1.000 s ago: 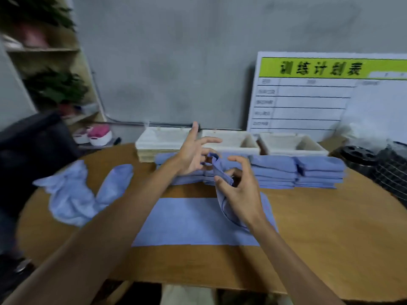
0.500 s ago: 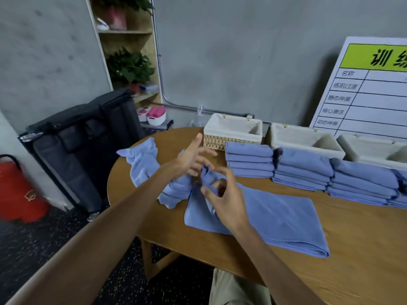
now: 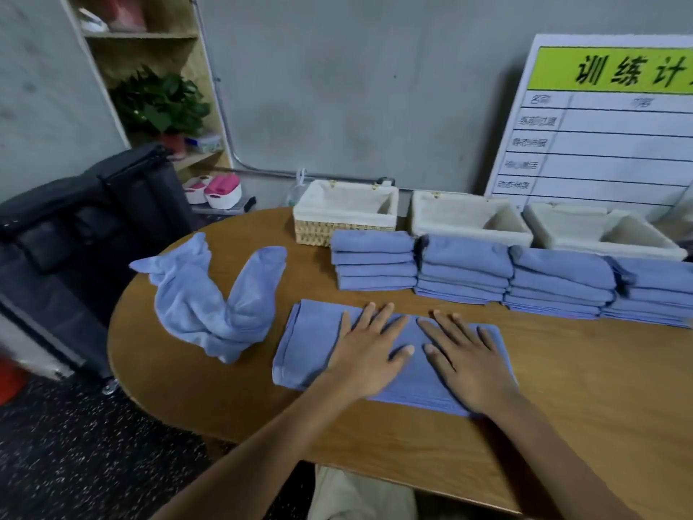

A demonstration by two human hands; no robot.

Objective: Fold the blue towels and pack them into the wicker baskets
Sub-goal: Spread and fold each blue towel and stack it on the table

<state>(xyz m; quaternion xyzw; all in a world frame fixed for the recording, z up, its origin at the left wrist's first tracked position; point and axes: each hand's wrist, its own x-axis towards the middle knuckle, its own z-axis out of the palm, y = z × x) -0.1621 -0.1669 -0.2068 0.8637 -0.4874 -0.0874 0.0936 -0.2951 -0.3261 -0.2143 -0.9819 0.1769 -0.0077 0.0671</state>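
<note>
A folded blue towel (image 3: 307, 343) lies flat on the wooden table (image 3: 600, 388) in front of me. My left hand (image 3: 369, 354) and my right hand (image 3: 465, 362) press flat on it side by side, fingers straight and spread. A crumpled blue towel (image 3: 210, 305) lies to the left. Several stacks of folded blue towels (image 3: 465, 268) run along the back. Behind them stand three white-lined wicker baskets (image 3: 345, 228), with nothing visible inside.
A white board with a green header (image 3: 607, 118) leans on the wall at the right. A black chair (image 3: 86, 227) and a wooden shelf with a plant (image 3: 161, 103) stand to the left of the table. Speckled dark floor lies below.
Both hands let go of the lifted towel edge and came down flat on the towel, which now lies folded narrower. The camera view shifted and steadied over the table.
</note>
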